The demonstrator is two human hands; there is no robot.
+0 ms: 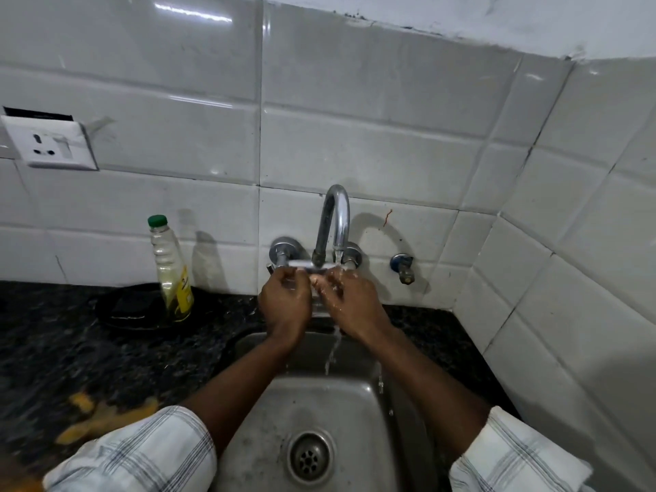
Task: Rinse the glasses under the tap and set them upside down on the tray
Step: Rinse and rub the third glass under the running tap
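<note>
Clasped between left hand (284,305) and right hand (351,303), fingers curled round it: clear drinking glass (317,304), barely visible, axis hard to tell, just below running chrome curved tap (335,221). Likely tray, black round dish (106,316), off leftward, nearer left hand.

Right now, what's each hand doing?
Left hand: closed around the glass.
Right hand: fingers curled on the same glass, under the running tap.

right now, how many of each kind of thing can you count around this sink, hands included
bare hands: 2 (left hand, right hand)
clear glass held under the water: 1
curved chrome tap: 1
clear plastic bottle with green cap: 1
black round tray: 1
white wall socket: 1
steel sink: 1
total: 8
</note>
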